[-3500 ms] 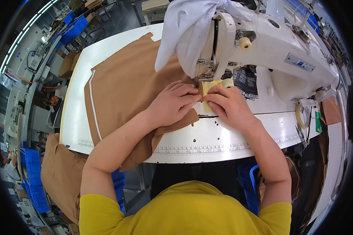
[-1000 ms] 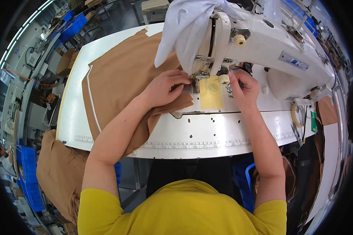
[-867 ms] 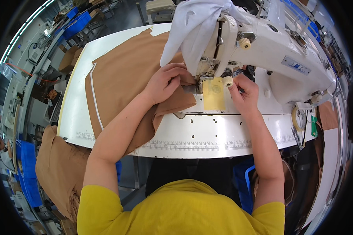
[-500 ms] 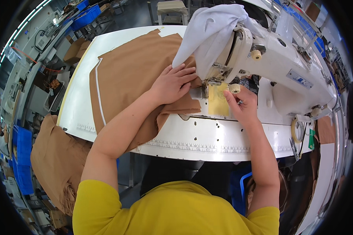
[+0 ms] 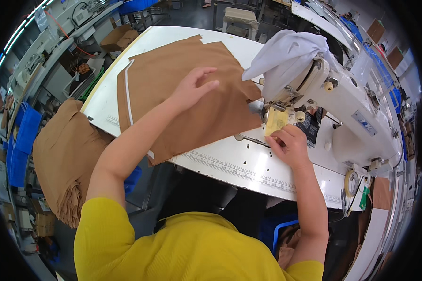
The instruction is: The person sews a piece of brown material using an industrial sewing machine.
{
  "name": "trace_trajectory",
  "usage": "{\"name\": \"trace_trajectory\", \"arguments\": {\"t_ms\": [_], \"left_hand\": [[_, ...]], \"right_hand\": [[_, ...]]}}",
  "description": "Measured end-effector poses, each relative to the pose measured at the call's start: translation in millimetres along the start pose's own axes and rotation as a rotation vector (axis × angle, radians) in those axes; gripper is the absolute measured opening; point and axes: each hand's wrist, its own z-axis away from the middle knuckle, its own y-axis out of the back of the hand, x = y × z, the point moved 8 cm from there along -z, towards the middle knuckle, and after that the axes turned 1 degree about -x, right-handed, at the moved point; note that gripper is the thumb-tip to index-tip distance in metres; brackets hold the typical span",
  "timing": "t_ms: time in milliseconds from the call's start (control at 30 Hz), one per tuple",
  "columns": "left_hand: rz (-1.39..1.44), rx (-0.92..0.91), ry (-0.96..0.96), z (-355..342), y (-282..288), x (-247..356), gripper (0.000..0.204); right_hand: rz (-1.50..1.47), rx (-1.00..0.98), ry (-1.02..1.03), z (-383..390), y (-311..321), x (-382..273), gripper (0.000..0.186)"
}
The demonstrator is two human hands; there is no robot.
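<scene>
My left hand [image 5: 192,91], thumb and fingers apart and gripping nothing, is over the large brown woven-fabric panel [image 5: 220,112]; contact is unclear. The panel lies flat on the glossy white tabletop [image 5: 229,152], left of the white metal sewing machine [image 5: 347,100]. My right hand [image 5: 290,144] is curled beside the yellow rectangular piece [image 5: 275,121]; I cannot tell whether its fingertips meet or pinch anything. Handle the panel with a flat palm; keep its edge smooth and fingertips clear of the needle area. Caution: the draped white cloth [image 5: 290,56] hangs beside the panel's right corner. A black flat packet [image 5: 309,129] lies behind my right hand; a brown fabric stack [image 5: 65,154] hangs at left.
</scene>
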Motion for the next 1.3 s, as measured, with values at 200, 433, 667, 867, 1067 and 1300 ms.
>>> {"name": "trace_trajectory", "arguments": {"t_ms": [200,433,667,867,1067,1300], "left_hand": [[-0.905,-0.218,-0.003,177,75,56,0.071],[-0.822,0.211,-0.316,224,98,23,0.041],[-0.371,0.461,-0.398,232,147,62,0.009],[-0.673,0.29,-0.645,119,192,242,0.008],[-0.613,-0.5,-0.468,-22,42,204,0.011],[-0.186,-0.694,-0.207,-21,-88,61,0.023]], "right_hand": [[-0.052,-0.028,0.116,-14,0,-32,0.025],[-0.174,-0.177,0.244,-40,-42,-85,0.068],[-0.134,-0.37,0.123,-50,-84,-98,0.061],[-0.94,-0.76,-0.214,-69,-90,-203,0.021],[-1.267,-0.278,-0.206,-31,-108,-219,0.03],[-1.103,-0.519,-0.853,45,-28,-92,0.031]]}}
